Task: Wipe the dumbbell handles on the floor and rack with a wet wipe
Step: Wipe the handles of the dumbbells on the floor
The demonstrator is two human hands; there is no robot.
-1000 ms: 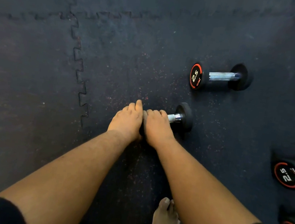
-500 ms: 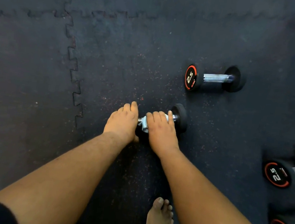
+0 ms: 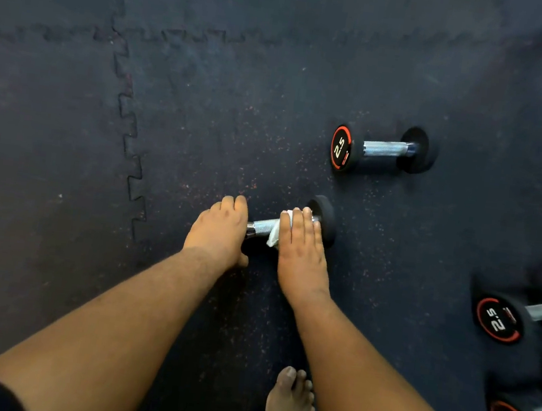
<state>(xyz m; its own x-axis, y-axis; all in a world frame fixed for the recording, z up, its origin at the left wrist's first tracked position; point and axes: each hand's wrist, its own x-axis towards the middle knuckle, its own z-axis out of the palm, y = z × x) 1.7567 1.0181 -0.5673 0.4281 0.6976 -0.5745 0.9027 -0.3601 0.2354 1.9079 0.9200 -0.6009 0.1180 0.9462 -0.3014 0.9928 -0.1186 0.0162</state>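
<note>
Wiping under way on the nearest dumbbell [image 3: 294, 225], which lies on the rubber floor mat [image 3: 206, 112] straight ahead of the person. Its long axis runs left to right, tilted a little so the right end sits farther off. Right hand [image 3: 302, 243] lies over the right part of the handle [image 3: 261, 228], fingers laid across it and pressing the wet wipe [image 3: 276, 235] onto the metal; white cloth shows at the fingertips and below the hand's left edge. Whether the fingers curl under the bar cannot be told from above. Left hand [image 3: 220, 230] covers the left end, cupped over the weight head there and holding it steady; that head itself is hidden.

Between the two hands a stretch of bare knurled metal is exposed. The wipe sits hard against the right-hand head [image 3: 324, 218], so the only room to travel is leftward along the bar, toward the left hand. Judgement: the next stroke runs along the axis, right to left, not across it.

A second dumbbell [image 3: 382, 149] lies beyond and to the right, well apart, same left-right lie, handle untouched by either hand; the right hand is nearer to it. Two more dumbbells [image 3: 515, 317] show at the right edge.
</note>
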